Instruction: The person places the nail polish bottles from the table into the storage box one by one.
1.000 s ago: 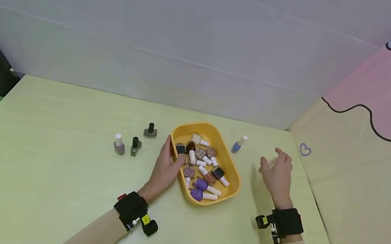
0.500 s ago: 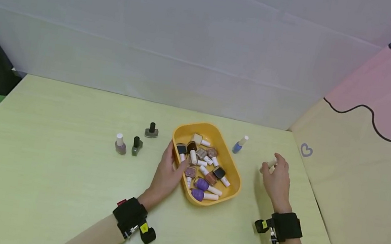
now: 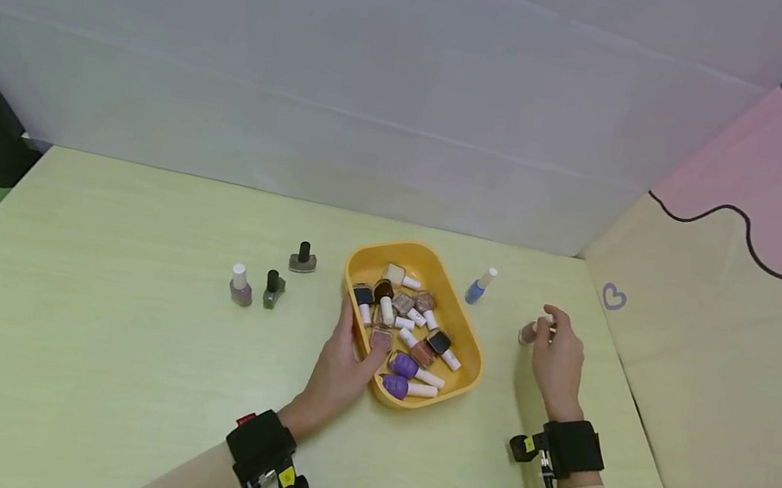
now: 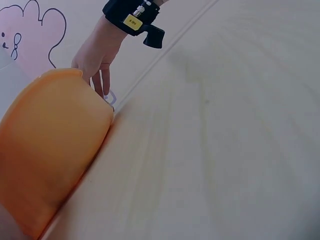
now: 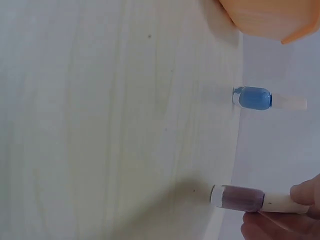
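Note:
My left hand (image 3: 342, 367) grips the left rim of a yellow plastic tray (image 3: 465, 331), thumb over the edge and fingers along the outside. Nail polish bottles lie jumbled in the tray, most with white caps, two of them with purple bodies (image 3: 396, 386). To the right of the tray, my right hand (image 3: 557, 362) pinches a mauve nail polish bottle (image 5: 242, 198) by its white cap, with thumb and fingers. The bottle's base is close over the table in the right wrist view. A blue nail polish bottle (image 3: 476, 292) stands between this hand and the tray.
Left of the tray stand a lilac bottle with a white cap (image 3: 240, 289) and two grey-green bottles with black caps, one nearer (image 3: 273, 292) and one farther back (image 3: 302, 260). A pale wall (image 3: 309, 80) rises behind the table, and a printed panel (image 3: 710, 342) borders its right side.
A mauve bottle, not visible in my right hand a second ago, now shows in its fingers. My left hand has slid along the tray's rim toward me. The tray stays put.

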Tool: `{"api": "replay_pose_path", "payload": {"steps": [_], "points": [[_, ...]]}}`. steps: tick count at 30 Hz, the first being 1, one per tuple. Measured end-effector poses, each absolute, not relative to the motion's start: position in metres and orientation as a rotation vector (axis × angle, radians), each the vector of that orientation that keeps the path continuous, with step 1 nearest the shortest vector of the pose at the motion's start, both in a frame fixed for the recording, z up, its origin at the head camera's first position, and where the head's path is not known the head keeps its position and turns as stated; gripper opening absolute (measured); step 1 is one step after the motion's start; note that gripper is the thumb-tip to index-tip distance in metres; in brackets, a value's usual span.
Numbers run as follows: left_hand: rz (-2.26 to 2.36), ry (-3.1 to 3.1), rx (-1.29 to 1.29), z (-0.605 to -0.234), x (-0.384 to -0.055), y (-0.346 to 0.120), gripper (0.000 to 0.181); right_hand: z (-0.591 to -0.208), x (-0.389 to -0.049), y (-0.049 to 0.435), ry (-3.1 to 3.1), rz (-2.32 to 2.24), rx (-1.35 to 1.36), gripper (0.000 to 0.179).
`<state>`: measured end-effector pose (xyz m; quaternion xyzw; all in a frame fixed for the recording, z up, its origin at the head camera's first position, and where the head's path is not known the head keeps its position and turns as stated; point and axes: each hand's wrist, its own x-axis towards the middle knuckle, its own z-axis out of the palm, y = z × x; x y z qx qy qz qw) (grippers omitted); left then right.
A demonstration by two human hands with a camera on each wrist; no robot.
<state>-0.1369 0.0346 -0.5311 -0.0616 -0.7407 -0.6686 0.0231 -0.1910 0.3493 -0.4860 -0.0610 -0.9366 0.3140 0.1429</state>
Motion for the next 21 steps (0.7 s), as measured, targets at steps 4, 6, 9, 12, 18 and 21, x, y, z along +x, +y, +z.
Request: {"api": "replay_pose_path", "payload": {"steps": [4, 6, 9, 12, 18, 21], "points": [[-2.074, -2.318, -0.156, -0.5309, -0.1366, 0.0346, 0.091, -0.4868, -0.1924, 0.3504, -2.698, 0.875, -0.152, 0.036], [-2.077, -2.326, -0.141, -0.5308, -0.1365, 0.0346, 0.092, -0.4869, -0.1929, 0.3509, -2.700, 0.873, -0.145, 0.035], [-2.092, -2.325, -0.138, -0.5292, -0.1371, 0.0338, 0.092, -0.4861, -0.1939, 0.3518, -2.697, 0.853, -0.128, 0.035], [-2.103, -2.326, -0.128, -0.5282, -0.1374, 0.0328, 0.092, -0.4859, -0.1943, 0.3524, -2.700, 0.849, -0.114, 0.035], [-2.113, -2.324, -0.117, -0.5299, -0.1381, 0.0323, 0.092, -0.4869, -0.1936, 0.3525, -2.677, 0.870, -0.107, 0.034], [-2.113, -2.318, -0.122, -0.5308, -0.1379, 0.0328, 0.093, -0.4874, -0.1919, 0.3525, -2.626, 0.892, -0.128, 0.034]]}}
